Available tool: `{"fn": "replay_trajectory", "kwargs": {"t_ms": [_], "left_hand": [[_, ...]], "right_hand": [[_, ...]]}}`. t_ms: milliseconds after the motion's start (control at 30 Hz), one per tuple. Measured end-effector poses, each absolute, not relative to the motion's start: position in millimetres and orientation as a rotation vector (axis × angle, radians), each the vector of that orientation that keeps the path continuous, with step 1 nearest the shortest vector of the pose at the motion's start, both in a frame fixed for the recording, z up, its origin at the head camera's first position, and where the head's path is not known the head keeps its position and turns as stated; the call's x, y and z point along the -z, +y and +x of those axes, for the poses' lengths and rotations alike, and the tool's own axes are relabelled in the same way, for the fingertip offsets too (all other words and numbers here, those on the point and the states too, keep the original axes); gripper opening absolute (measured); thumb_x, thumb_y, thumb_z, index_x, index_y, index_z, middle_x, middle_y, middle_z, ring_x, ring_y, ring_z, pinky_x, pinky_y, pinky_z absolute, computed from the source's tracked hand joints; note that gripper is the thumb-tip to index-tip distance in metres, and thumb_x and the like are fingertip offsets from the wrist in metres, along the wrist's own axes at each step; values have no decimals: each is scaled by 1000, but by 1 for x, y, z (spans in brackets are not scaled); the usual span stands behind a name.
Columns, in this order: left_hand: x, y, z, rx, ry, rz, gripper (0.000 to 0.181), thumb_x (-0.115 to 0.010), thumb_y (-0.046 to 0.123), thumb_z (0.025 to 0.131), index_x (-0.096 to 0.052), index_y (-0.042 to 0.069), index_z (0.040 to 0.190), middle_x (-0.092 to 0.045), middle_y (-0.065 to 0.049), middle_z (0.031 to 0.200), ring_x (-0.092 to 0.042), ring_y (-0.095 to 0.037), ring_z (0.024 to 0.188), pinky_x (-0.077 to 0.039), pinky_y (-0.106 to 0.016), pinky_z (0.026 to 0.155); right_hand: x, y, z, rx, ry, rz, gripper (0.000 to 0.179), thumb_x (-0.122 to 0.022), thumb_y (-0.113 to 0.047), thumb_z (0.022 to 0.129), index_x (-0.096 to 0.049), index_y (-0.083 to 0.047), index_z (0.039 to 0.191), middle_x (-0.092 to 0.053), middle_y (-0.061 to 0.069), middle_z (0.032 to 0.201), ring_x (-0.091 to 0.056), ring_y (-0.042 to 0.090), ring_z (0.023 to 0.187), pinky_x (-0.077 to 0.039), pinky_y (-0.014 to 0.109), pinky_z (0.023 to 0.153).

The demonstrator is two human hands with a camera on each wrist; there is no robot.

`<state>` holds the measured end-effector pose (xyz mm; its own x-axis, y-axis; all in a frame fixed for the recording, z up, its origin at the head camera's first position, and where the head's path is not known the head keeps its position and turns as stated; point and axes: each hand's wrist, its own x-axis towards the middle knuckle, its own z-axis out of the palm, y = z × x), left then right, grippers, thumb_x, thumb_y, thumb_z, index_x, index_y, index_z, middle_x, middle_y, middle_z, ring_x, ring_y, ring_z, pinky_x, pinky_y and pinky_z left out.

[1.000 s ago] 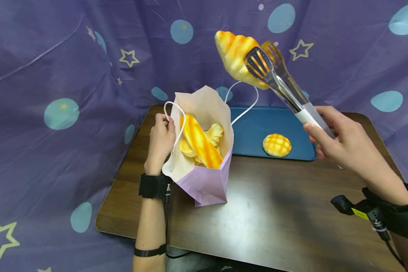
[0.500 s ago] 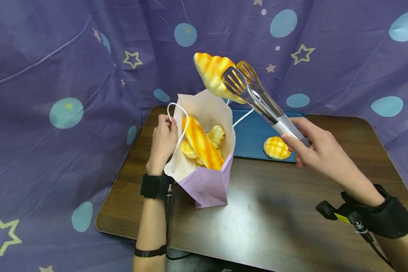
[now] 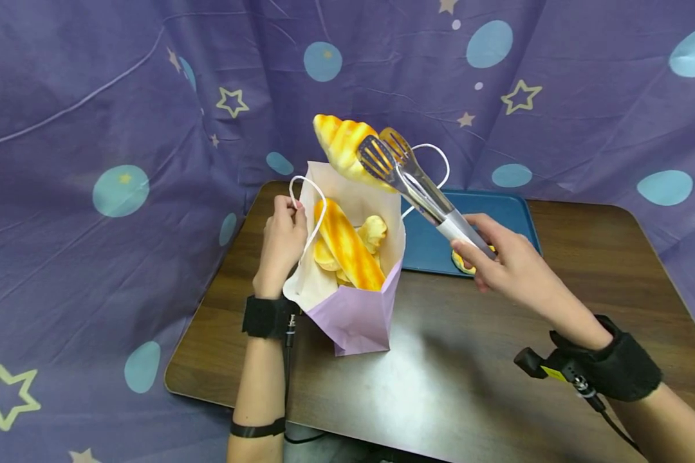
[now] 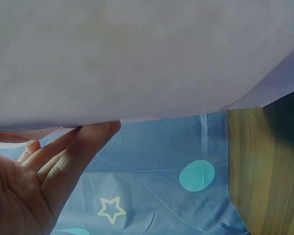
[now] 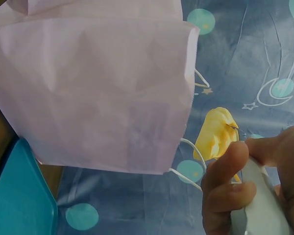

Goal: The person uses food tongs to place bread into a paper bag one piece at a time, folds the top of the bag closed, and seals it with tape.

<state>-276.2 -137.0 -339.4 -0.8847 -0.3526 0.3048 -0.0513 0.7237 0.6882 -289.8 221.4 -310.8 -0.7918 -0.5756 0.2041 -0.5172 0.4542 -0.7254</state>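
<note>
My right hand (image 3: 512, 270) grips metal tongs (image 3: 425, 196) by their pale handle, fingers curled round it. Between the slotted tips sits a toy croissant (image 3: 338, 145), raised over the back rim of a lilac paper bag (image 3: 359, 321). The right wrist view shows the croissant (image 5: 213, 134) beyond the hand, to the right of the bag. My left hand (image 3: 280, 238) pinches the bag's left rim beside a white cord handle (image 3: 324, 212). Inside the open bag lie a long bread loaf (image 3: 350, 247) and a pale twisted piece (image 3: 373, 231), with more bread partly hidden below.
Behind and right of the bag, a blue tray (image 3: 504, 209) lies on the brown wooden table (image 3: 469, 360). A round scored bun (image 3: 462, 262) on it is mostly hidden by the right hand. A purple patterned cloth (image 3: 208, 51) hangs behind.
The right hand has moved left and down with the tongs and croissant, from above the tray to the bag's back rim. The left hand has kept its hold on the bag.
</note>
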Motion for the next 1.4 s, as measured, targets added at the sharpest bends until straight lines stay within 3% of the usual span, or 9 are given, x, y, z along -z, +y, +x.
{"fn": "replay_trajectory", "kwargs": {"t_ms": [533,933,1200,1400], "left_hand": [[340,-135,-277,1002,-2519,316,20,-47,20,105,-50,4,117,-73,-14,112,-66,-36,99,-48,-51,86],[340,-137,-277,1006,-2519,313,20,-49,19,104,-50,4,117,-72,-16,114,-66,-36,103,-48,-51,88],[340,-137,-277,1001,-2516,314,19,-49,18,104,-50,4,116,-72,-16,113,-66,-36,103,-48,-52,88],[341,-139,-278,1001,-2510,314,20,-48,20,105,-50,4,116,-72,-16,114,-66,-37,103,-47,-52,88]], "right_hand": [[325,214,-292,1265,2601,-934,39,-57,-26,104,-48,-11,139,-58,8,79,-57,14,48,-48,32,44],[323,213,-291,1235,2587,-791,50,-58,-37,102,-45,-13,144,-60,11,82,-59,18,51,-48,33,46],[314,230,-293,1399,2562,-772,49,-57,-30,104,-41,-15,148,-57,16,89,-59,21,52,-47,34,42],[311,257,-298,1480,2624,-647,52,-57,-27,104,-39,-14,150,-60,8,89,-59,23,52,-45,34,42]]}}
